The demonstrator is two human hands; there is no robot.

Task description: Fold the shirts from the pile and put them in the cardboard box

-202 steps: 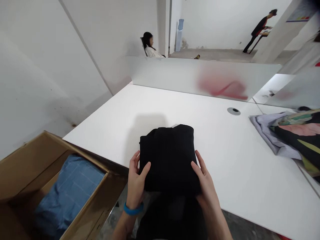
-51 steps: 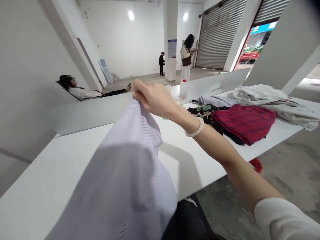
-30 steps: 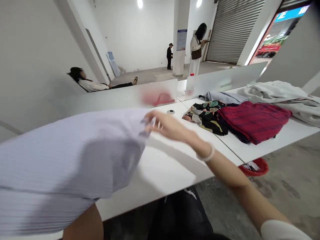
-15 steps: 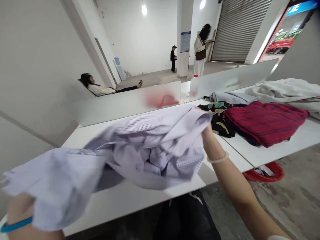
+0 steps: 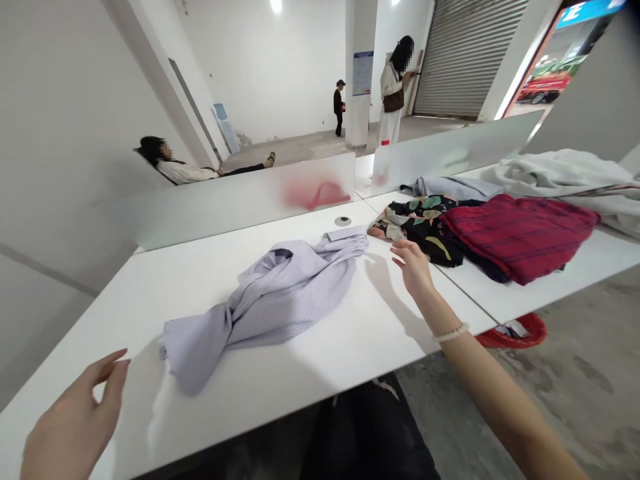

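Observation:
A pale lilac shirt (image 5: 293,293) with fine stripes lies crumpled across the white table (image 5: 165,287), one sleeve stretched toward the near left and the other toward the far right. My left hand (image 5: 77,417) hovers left of the near sleeve, apart from it, thumb and fingers slightly parted around nothing. Beyond the shirt's right end is my right hand (image 5: 414,270), raised above the table with loosely spread fingers and nothing in them. It is close to a black floral garment (image 5: 433,230), and I cannot tell whether they touch.
A red plaid garment (image 5: 520,237) and a whitish cloth (image 5: 565,173) lie on the right. Frosted dividers (image 5: 240,200) line the table's back. Below the right edge stands a red basket (image 5: 525,333) with cloth in it. Several people are beyond the dividers.
The striped shirt was lifted and spread between both hands; now it lies on the table, let go. Both hands have come away from it. The view has shifted slightly.

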